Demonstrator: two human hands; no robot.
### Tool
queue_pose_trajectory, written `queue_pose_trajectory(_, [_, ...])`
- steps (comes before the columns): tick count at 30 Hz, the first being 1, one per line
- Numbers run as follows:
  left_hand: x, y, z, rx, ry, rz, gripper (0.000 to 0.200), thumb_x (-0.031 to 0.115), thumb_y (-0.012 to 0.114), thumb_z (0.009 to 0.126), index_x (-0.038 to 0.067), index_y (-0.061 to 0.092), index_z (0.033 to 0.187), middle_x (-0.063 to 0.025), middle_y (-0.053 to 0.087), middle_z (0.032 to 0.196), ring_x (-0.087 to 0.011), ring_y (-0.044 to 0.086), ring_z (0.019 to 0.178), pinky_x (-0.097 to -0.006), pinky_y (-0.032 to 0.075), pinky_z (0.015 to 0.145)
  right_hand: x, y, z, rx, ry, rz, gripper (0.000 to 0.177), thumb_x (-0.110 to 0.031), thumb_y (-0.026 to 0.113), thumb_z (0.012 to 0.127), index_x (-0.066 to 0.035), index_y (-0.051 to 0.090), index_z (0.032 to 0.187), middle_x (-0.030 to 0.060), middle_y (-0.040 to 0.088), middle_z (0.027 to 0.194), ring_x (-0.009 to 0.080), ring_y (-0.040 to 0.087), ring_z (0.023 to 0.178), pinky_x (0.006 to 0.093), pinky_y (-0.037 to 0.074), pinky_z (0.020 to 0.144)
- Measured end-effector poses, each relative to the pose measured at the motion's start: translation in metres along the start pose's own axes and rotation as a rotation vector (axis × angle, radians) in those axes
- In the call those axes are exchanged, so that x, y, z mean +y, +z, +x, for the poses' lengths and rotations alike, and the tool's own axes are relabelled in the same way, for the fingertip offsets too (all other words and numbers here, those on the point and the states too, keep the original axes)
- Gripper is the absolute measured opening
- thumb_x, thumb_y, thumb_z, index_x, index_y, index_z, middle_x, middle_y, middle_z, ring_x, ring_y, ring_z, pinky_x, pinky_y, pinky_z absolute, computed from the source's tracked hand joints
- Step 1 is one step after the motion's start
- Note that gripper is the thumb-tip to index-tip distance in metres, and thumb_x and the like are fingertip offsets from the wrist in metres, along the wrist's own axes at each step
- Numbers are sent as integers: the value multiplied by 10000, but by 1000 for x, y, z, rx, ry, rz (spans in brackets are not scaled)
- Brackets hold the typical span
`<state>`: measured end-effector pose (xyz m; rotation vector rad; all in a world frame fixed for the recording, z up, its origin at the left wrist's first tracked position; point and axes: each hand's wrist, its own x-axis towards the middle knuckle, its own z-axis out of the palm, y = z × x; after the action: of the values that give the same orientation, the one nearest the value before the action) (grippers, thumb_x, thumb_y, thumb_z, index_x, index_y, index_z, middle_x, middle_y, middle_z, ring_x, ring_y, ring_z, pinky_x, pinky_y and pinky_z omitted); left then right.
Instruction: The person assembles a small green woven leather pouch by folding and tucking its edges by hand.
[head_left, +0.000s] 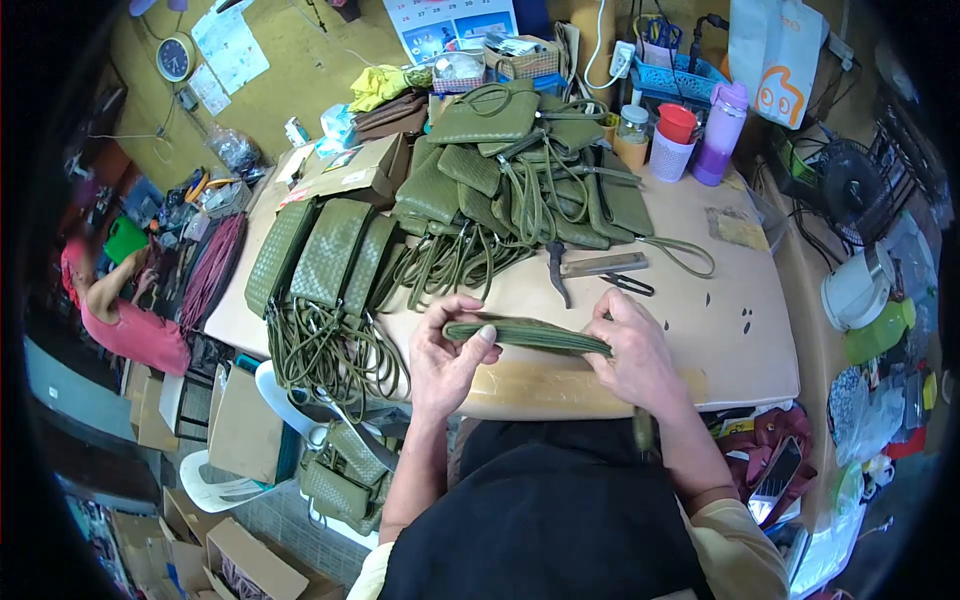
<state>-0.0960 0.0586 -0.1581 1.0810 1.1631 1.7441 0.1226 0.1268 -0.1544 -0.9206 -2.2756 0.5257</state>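
Between my two hands, above the front edge of the worktable, is a green woven-leather pouch, seen edge-on. My left hand grips its left end, thumb on the near side. My right hand pinches the right end. A short green piece, perhaps its strap, hangs below my right wrist. Just beyond my hands lie a hammer, a flat wooden-looking bar and small black snips. A large heap of similar green pouches with looped straps is piled behind them.
More green pouches stand in a row at left, straps hanging over the table edge. A purple bottle and a red cup stand at back right. A white chair is below left. Another person works farther left.
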Motion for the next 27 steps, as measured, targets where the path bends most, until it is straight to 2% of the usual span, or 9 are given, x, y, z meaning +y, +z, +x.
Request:
queue_pose_trajectory(1, [1,-2,-2,-38,-96,82,177,92,681,856,-18,552,908,-74,604,740,-122,623,609,-223,530,569,-3,-10,0,-31,-15,-25,176,-92,743,676,26,624,731,117,513,883,304,563,879,394,458,779])
queue_pose_trajectory(2, [2,-4,-4,-73,-191,165,178,121,662,877,-36,580,899,-78,622,697,-127,624,565,-227,530,554,-4,-17,0,-29,-10,-26,176,-92,743,676,26,624,731,117,513,883,304,563,879,394,458,779])
queue_pose_trajectory(4, [-3,-5,-7,-83,-164,115,227,168,650,894,-56,613,888,-88,638,665,-136,639,561,-237,531,529,-5,-28,0,-146,-26,-48,207,-131,753,687,23,630,754,116,523,895,301,567,871,400,453,760])
queue_pose_trajectory(6, [-1,-6,-9,-133,-247,110,233,176,666,885,-49,609,871,-82,636,675,-134,641,570,-240,534,535,-5,-34,2,-190,-21,-41,223,-148,754,694,25,630,759,118,528,894,303,569,864,404,451,760])
queue_pose_trajectory(13, [0,-11,-13,-247,-306,31,198,153,660,887,-24,607,815,-77,648,684,-112,638,565,-227,534,533,-6,-45,3,-379,34,48,285,-208,757,714,37,623,771,116,537,874,308,573,833,406,447,738])
queue_pose_trajectory(22, [-1,-8,-21,-252,-335,-85,203,159,669,879,-33,624,829,-78,647,717,-110,631,561,-220,532,520,2,-45,2,-449,17,100,296,-215,759,718,40,625,784,120,539,848,298,562,791,399,436,693])
queue_pose_trajectory(27, [-2,-9,-22,-285,-317,-106,190,141,632,898,-46,632,862,-79,640,764,-119,641,593,-222,538,535,8,-39,-1,-460,-16,119,287,-210,755,726,39,627,789,117,535,841,291,562,787,387,441,682])
